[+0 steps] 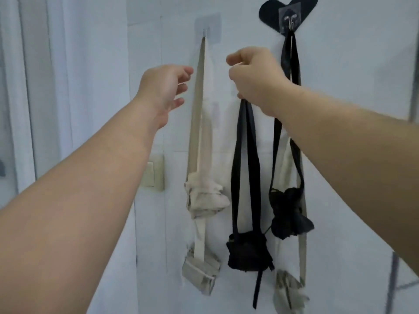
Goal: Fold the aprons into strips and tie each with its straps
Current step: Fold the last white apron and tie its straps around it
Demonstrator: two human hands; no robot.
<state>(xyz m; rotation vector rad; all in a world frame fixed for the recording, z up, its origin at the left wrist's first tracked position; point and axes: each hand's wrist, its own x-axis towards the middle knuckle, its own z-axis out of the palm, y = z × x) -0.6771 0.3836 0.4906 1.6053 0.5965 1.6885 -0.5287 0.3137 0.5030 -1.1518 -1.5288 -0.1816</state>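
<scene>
- Head view: both bare forearms reach up towards a white tiled wall [340, 53] where tied apron bundles hang by their straps.
- The right hand [254, 73] is closed in a fist, fingers curled round the top of a pair of black straps [246, 155] that drop out of the bottom of the fist.
- Those straps carry a black apron bundle [247, 251], rolled tight and tied. It hangs free in front of the wall, between the two hooks and lower than the hand, with a loose black tail [257, 288] dangling under it.
- The left hand [167, 87] holds nothing. Its fingers are loosely bent and spread, with the tips just beside a beige strap [197, 87]; whether they touch it cannot be told.
- That beige strap runs up to the left hook [205, 32] on a clear stick-on pad.
- From this hook hang an upper beige bundle [204, 198] and, below it, a lower beige bundle [200, 273].
- The right hook [291, 21] sits on a black heart-shaped pad [269, 10], partly behind the right wrist.
- It holds a second black bundle [288, 214] and, lower down, another beige bundle [290, 291].
- A beige wall switch [155, 173] sits left of the beige bundles, partly behind the left forearm.
</scene>
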